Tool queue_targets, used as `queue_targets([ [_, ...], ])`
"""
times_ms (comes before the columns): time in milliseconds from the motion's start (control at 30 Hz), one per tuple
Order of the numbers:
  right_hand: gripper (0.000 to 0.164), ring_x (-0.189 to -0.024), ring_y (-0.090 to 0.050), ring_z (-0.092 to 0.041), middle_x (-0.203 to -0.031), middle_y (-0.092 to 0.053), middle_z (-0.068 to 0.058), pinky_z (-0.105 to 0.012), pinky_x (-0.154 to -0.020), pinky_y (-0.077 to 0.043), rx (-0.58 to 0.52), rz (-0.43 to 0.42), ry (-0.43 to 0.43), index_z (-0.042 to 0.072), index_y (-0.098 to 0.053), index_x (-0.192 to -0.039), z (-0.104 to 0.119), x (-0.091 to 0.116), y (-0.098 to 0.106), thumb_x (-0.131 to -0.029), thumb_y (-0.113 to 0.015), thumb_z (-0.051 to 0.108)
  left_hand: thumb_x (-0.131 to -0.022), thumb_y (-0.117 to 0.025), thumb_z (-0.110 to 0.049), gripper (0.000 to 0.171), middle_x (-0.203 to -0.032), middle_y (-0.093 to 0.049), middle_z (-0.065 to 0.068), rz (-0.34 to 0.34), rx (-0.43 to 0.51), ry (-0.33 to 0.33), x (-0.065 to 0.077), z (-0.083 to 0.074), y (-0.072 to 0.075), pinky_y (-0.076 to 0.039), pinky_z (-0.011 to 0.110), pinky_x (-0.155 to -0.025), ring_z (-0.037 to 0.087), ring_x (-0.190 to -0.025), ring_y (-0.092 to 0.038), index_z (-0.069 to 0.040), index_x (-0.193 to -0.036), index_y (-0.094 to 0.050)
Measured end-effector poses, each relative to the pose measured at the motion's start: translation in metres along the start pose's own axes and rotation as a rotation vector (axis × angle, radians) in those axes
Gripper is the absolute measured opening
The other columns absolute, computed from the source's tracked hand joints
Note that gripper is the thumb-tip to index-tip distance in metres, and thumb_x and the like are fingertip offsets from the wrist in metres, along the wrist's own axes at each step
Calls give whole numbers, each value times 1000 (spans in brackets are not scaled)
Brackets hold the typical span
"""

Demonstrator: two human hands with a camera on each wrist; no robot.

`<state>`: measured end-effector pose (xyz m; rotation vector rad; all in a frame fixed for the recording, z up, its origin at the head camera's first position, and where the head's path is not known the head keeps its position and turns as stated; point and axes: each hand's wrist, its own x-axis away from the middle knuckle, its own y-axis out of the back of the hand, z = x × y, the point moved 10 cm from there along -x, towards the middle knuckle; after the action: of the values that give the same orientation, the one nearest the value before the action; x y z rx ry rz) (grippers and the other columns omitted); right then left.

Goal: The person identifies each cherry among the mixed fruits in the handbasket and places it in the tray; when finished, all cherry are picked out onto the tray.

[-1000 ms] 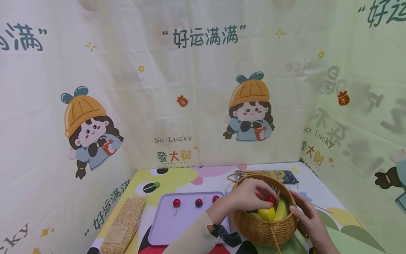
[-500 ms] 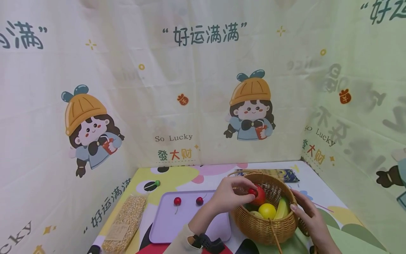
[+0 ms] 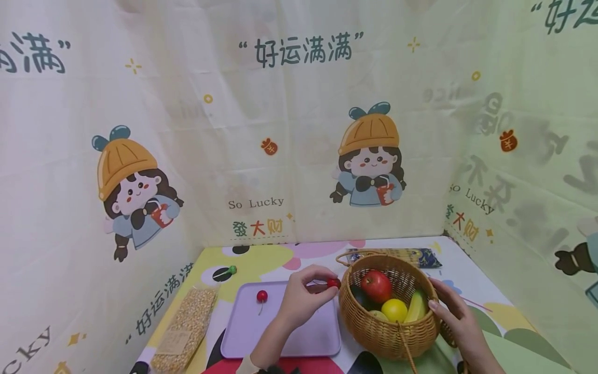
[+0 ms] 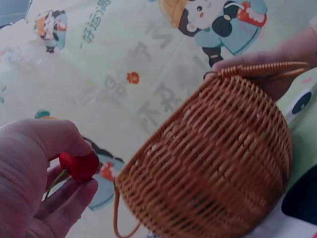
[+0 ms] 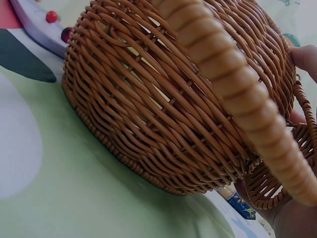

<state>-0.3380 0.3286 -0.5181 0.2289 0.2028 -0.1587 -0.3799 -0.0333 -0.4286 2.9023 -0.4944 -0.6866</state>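
Observation:
My left hand pinches a red cherry by thumb and fingertips, its green stem trailing toward the palm. The hand hovers above the right part of a lilac tray, just left of the wicker basket. One cherry lies in view on the tray; the hand covers other parts of it. With my right hand I grip the basket's right rim, thumb on the edge. Inside the basket sit a red apple, a yellow lemon, a banana and a dark rounded fruit.
A bag of corn kernels lies left of the tray. Behind it rests a small green item. A long printed packet lies behind the basket. Printed curtains enclose the table's back and sides.
My left hand has come out of the basket with the cherry and moved left over the tray, uncovering the apple. My right hand keeps its grip on the rim.

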Motion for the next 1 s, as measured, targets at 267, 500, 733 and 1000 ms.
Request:
queue_targets([
  [267,61,-120,-45,26,-134,-50,43,-6,-90,-48,-7,3,-18,11,-38,-172,-1,1,2,-116,-59,24,-95,-86,-9,24,-122,-80,12,16,-31,80,22,39,10,-66,31,-97,29,-108,-81,-14,-118,-84],
  [500,63,-120,-45,25,-134,-50,43,-5,-90,-48,-13,-1,-33,9,-37,-172,-2,0,2,-116,-60,26,-93,-86,-8,25,-118,-78,7,39,-117,101,37,67,13,-67,30,-94,14,-103,-80,-11,-118,-84],
  [733,64,-120,-43,25,-135,-48,41,-5,-90,-48,15,-3,-51,10,-36,-173,-3,0,2,-116,-59,29,-91,-88,-6,23,-113,-79,5,89,-171,105,48,84,9,-66,26,-93,13,-102,-79,-12,-113,-84],
  [1000,62,-122,-45,25,-136,-50,42,-5,-92,-48,2,-1,-6,9,-38,-172,1,1,0,-116,-60,24,-92,-90,-15,22,-109,-77,-8,142,-233,164,59,99,1,-62,20,-92,5,-101,-74,-20,-113,-85],
])
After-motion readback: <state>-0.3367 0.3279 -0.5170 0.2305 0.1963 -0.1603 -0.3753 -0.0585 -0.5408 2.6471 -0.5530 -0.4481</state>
